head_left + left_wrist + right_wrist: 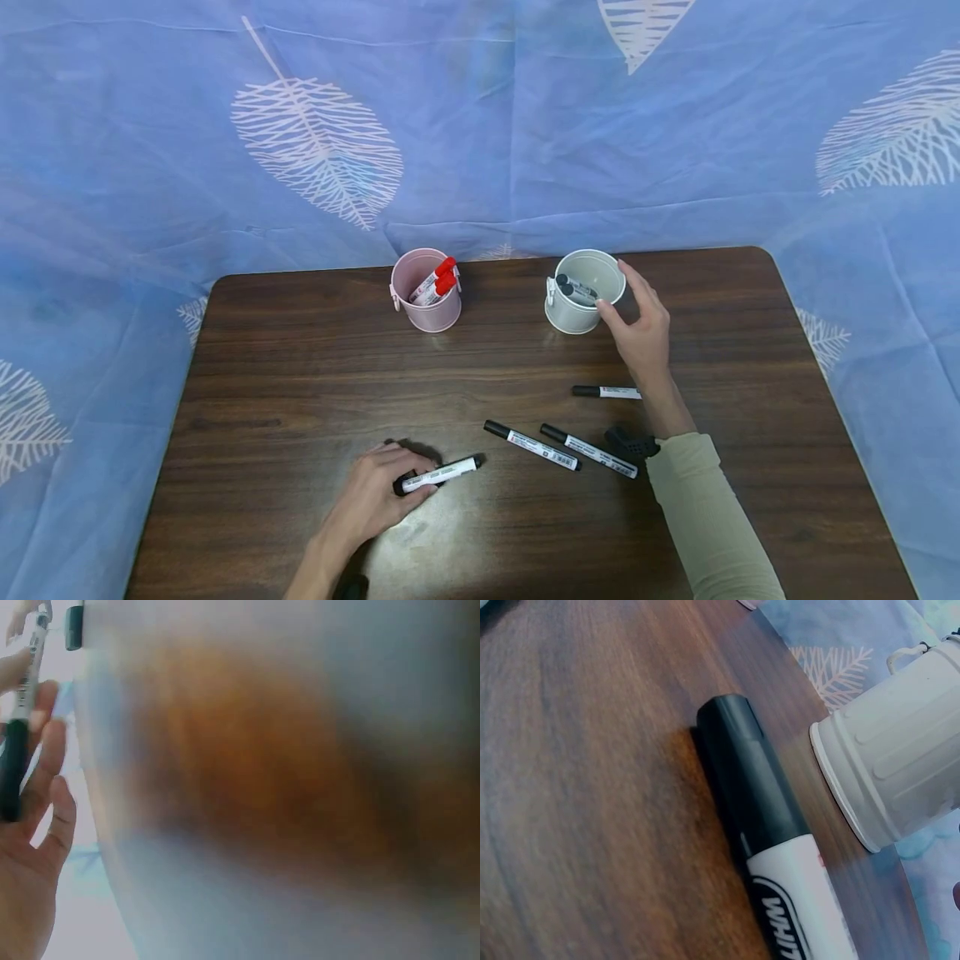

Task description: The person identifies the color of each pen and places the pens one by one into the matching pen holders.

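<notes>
My left hand (382,487) pinches a black-capped whiteboard marker (441,475) between thumb and fingers, just above the table; the left wrist view also has this marker (26,697) in the fingers. At the right rim of a white bucket (573,317) is my right hand (641,329), thumb and forefinger spread apart with nothing seen between them. Whether they touch the rim, I cannot tell. Black-capped markers (576,290) lean inside that bucket. Below the right hand lies another black marker (607,392), partly hidden by the wrist; its cap (750,776) looms large in the right wrist view.
Two more black markers, one on the left (532,446) and one on the right (590,451), lie on the dark wooden table (300,367). A pink bucket (435,318) holding red-capped markers (442,279) stands at the back edge. Behind hangs a blue leaf-print cloth (465,125).
</notes>
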{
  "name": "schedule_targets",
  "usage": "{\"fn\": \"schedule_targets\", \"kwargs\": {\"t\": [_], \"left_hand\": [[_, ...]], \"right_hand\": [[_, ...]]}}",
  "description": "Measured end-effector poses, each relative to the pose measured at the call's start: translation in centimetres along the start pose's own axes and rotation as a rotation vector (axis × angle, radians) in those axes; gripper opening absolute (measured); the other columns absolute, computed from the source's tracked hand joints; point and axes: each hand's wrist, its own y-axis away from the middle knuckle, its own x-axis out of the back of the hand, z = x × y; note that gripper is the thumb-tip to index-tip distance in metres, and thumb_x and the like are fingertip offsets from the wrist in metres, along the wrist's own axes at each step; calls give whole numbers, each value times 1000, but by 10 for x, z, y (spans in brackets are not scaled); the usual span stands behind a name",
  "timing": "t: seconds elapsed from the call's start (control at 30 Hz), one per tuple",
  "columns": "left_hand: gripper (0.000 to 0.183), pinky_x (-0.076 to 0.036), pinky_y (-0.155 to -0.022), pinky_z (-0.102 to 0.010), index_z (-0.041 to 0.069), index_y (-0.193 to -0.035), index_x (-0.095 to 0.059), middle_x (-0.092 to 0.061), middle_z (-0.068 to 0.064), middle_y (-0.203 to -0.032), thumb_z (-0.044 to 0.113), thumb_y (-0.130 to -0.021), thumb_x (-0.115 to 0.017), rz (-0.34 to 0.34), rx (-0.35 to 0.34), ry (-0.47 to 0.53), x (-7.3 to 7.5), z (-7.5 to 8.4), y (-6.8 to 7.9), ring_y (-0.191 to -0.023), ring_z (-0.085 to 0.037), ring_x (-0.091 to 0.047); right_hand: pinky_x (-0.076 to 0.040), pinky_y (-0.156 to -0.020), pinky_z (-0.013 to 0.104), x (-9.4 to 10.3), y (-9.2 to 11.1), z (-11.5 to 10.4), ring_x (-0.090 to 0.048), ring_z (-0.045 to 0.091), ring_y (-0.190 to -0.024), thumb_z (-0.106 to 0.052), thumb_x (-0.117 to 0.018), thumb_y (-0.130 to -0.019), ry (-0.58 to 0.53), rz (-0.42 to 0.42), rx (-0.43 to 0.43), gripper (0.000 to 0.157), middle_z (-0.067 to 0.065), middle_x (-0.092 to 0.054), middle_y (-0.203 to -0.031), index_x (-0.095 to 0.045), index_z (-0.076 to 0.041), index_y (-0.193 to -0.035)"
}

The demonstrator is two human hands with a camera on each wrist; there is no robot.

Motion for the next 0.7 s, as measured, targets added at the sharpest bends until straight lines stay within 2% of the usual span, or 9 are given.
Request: {"fn": "schedule_targets", "kwargs": {"t": [0.2, 0.3, 0.43, 0.6, 0.7], "left_hand": [[24, -49, -69, -29, 24, -94, -77, -68, 15, -86, 18, -74, -88, 80, -37, 54, 10, 0, -10, -73, -2, -59], [25, -50, -72, -30, 24, -95, -78, -69, 14, -87, 17, -73, -88, 99, -42, 67, 12, -1, -12, -76, -3, -61], [24, -48, -73, -26, 24, -93, -77, -68, 15, -87, 20, -73, -88, 116, -33, 74, 13, -1, -12, -75, -4, -61], [25, -47, -71, -18, 23, -95, -75, -65, 13, -88, 13, -74, -87, 135, -13, 136, 13, -1, -13, -76, -5, -61], [28, -48, -71, -17, 21, -97, -75, -65, 11, -90, 7, -75, -85, 134, -11, 173, 16, -1, -15, -78, -5, -62]], "right_hand": [[-35, -111, 43, -1, 1, 2, -50, 22, -132, -6, -78, -85, 7, 6, 5, 63, -2, -56, -142, -57, -20, -142], [-35, -111, 44, -1, 1, 2, -50, 22, -132, -8, -78, -85, 5, 3, 4, 62, -2, -56, -142, -56, -20, -142], [-35, -111, 44, -1, 1, 2, -50, 22, -132, -7, -78, -85, 7, -2, -1, 63, -2, -55, -142, -56, -20, -142], [-35, -111, 45, -1, 0, 2, -50, 23, -132, 0, -78, -82, 16, 8, 4, 65, 0, -56, -142, -57, -16, -142], [-34, -111, 48, -3, -1, -2, -50, 28, -131, 5, -77, -81, 5, 12, 19, 64, 7, -56, -141, -57, -9, -140]]}}
